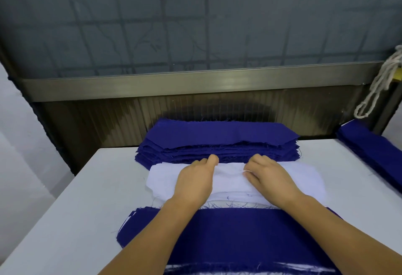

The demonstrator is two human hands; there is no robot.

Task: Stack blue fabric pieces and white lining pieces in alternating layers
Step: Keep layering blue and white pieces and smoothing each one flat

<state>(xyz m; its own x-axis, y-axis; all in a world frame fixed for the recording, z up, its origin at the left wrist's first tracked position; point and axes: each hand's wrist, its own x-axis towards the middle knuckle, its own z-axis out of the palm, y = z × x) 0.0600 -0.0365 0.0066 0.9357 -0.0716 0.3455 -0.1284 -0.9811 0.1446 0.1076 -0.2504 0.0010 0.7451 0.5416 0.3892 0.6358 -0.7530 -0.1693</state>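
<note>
A thick pile of blue fabric pieces (217,140) lies at the table's far edge. In front of it sits a pile of white lining pieces (165,179). Both my hands are on that white pile. My left hand (195,179) lies palm down on it with its fingers curled at the far edge. My right hand (267,174) pinches the top white piece near its middle, and the cloth wrinkles there. Nearest me lies the layered stack (239,231), with a blue piece on top and white edges showing at its near and left sides.
The white table (71,209) has bare surface to the left. A second pile of blue pieces (369,148) lies at the right edge. A knotted white rope (378,83) hangs at the upper right. A metal ledge and a dark wall stand behind the table.
</note>
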